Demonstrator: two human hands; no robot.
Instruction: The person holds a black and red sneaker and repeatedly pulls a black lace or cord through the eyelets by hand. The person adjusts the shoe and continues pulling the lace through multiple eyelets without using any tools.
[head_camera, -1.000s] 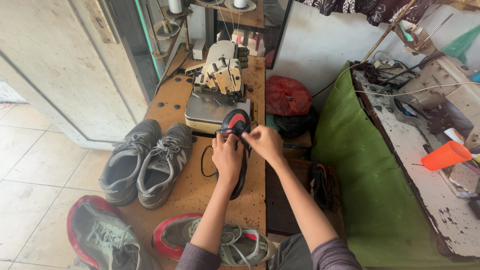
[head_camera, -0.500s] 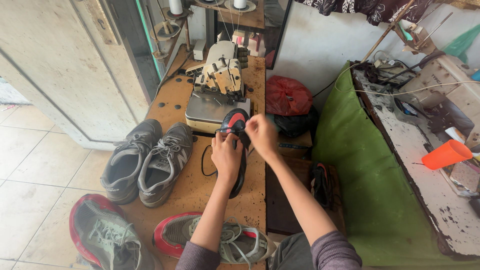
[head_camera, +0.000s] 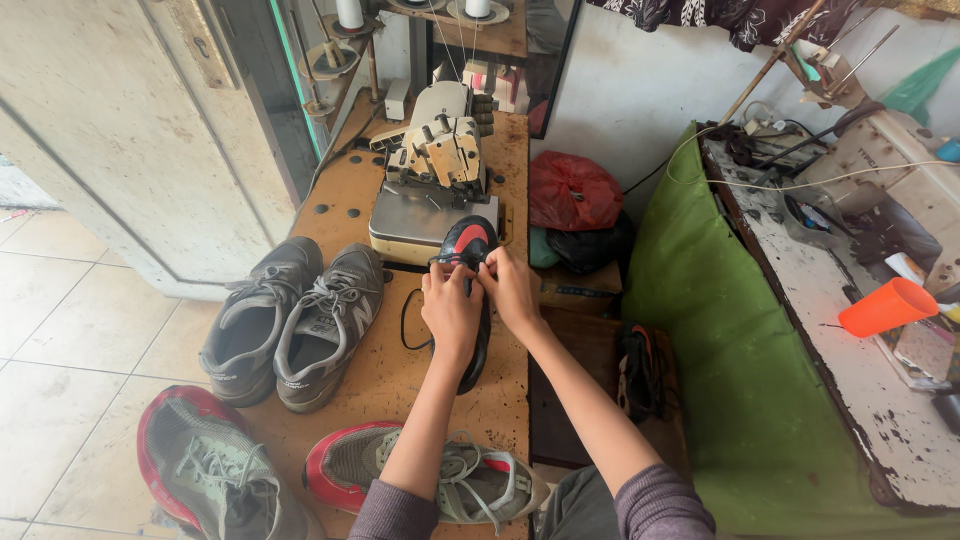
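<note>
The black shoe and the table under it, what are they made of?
Black shoe: seems glossy synthetic or leather, since its toe shines, with a red patch. Table: looks like bare brown wood board, matte, scuffed and dotted with holes. Both hands, left and right, grip the shoe.

Five shoes: two grey (head_camera: 293, 318), two red-trimmed (head_camera: 330, 475), one black-and-red (head_camera: 470, 285); one sewing machine (head_camera: 436, 170); one orange cup (head_camera: 888, 306)

Soft, even daylight over a sharp wide-angle view

No harsh glare shows; shadows under the grey shoes (head_camera: 290, 320) and the hands are faint and diffuse. The pale wall (head_camera: 650, 80) and floor tiles (head_camera: 70, 340) read brightest. Lines bow outward near the frame's edges, and focus holds throughout without motion blur.
</note>
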